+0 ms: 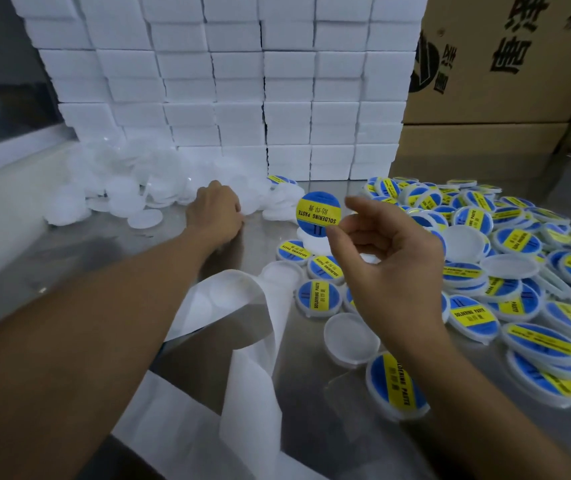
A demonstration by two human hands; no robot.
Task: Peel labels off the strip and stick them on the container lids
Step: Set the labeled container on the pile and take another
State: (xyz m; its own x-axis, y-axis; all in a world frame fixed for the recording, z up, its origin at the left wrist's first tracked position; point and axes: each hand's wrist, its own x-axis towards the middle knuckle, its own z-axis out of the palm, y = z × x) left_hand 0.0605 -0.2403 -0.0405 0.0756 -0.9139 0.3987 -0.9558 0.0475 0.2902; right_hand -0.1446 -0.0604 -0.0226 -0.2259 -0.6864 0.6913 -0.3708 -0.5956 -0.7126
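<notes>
My right hand (386,261) holds up a round blue and yellow label (318,214) by its lower edge, above the metal table (318,393). My left hand (215,211) reaches far across the table, its curled fingers at the edge of a heap of plain white lids (145,183); whether it grips one is hidden. The empty white backing strip (242,341) trails in loops under my left forearm. A big pile of labelled lids (506,271) covers the right side.
A wall of stacked white boxes (242,81) stands at the back. Brown cartons (506,64) rise at the back right. A few unlabelled lids (351,339) lie among the labelled ones. A pale ledge (7,154) runs along the left.
</notes>
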